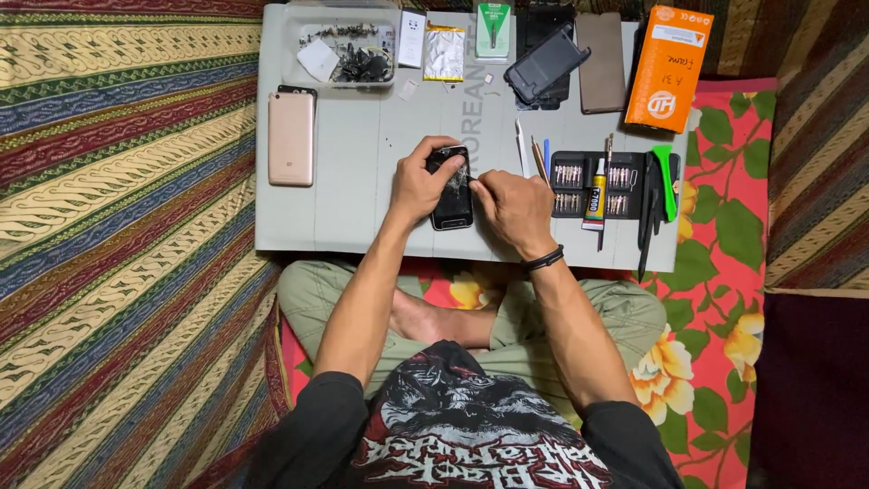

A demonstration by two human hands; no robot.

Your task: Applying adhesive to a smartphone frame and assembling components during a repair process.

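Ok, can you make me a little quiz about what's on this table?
1. True or false: the left hand grips the black phone.
2. Which lies at the table's left side? A) pink phone B) orange box C) glue tube
3. Fill in: the right hand touches the black phone's ____ edge.

Key:
1. True.
2. A, the pink phone. The orange box sits far right, and the glue tube lies on the black tool case.
3. Right.
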